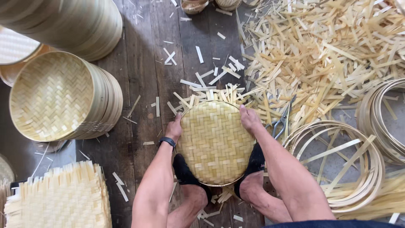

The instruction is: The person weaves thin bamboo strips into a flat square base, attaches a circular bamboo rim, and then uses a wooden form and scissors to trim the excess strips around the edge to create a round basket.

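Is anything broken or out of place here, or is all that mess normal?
Nothing looks damaged. Bamboo offcuts litter the wooden floor, and scissors lie half buried among them. Both hands, left and right, grip the round woven tray.

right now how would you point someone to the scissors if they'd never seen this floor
Start at the round woven bamboo tray held at the middle of the wooden floor. Just beyond the right hand, at the edge of the big heap of bamboo offcuts, lie the scissors. They are the only grey metal thing among pale straw-coloured strips.
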